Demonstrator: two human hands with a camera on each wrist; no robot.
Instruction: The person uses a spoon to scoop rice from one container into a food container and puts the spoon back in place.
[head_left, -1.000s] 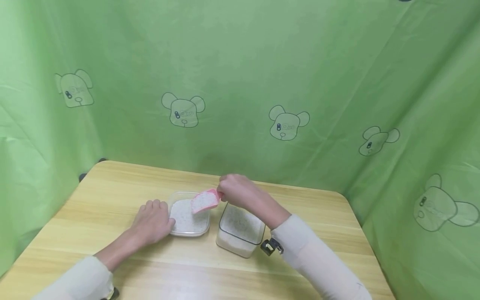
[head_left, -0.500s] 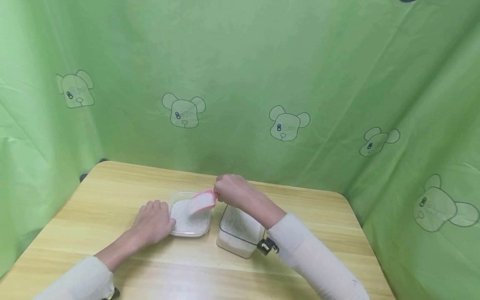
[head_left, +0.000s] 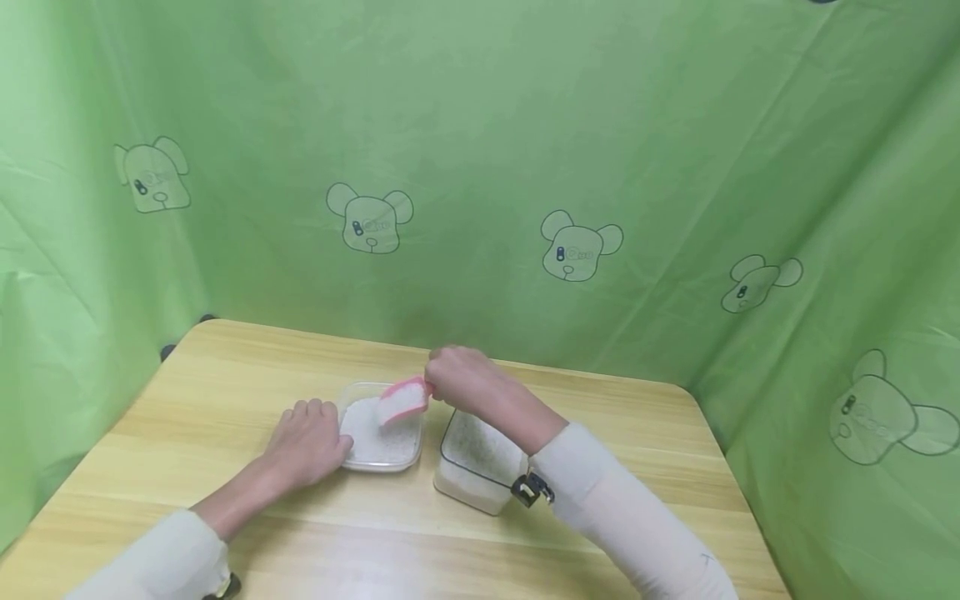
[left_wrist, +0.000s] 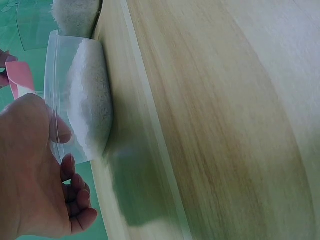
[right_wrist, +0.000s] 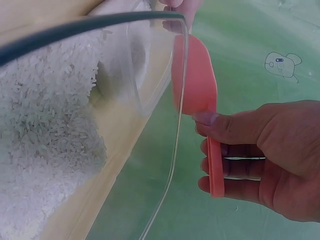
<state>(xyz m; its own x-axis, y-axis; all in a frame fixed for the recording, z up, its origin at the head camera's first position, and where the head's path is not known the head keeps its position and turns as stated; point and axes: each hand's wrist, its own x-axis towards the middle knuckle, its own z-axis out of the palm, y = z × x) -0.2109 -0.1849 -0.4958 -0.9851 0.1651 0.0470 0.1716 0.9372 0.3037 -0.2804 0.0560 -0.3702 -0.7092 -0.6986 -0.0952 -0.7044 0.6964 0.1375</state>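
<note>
My right hand (head_left: 467, 379) grips the handle of a pink scoop (head_left: 405, 400), its fingers wrapped round it in the right wrist view. The scoop holds white rice and tilts, lip down, over a clear plastic container (head_left: 381, 468), where more rice (left_wrist: 92, 100) lies. My left hand (head_left: 306, 442) holds that container at its left side; in the left wrist view its thumb lies at the wall near the rim and the other fingers curl below. To the right, under my right forearm, stands a deeper clear box (head_left: 472, 492) with a dark rim, holding rice (right_wrist: 55, 120).
All of this stands on a light wooden table (head_left: 360, 542). A green curtain (head_left: 480, 167) printed with bear heads hangs behind the table and along both sides. Dark clips hang at both sleeve cuffs, the right one (head_left: 531, 490) close to the box.
My right hand has moved slightly left with the scoop, and the scoop has tipped a little more, rice sliding toward its lip. The left hand and both containers have stayed put.
</note>
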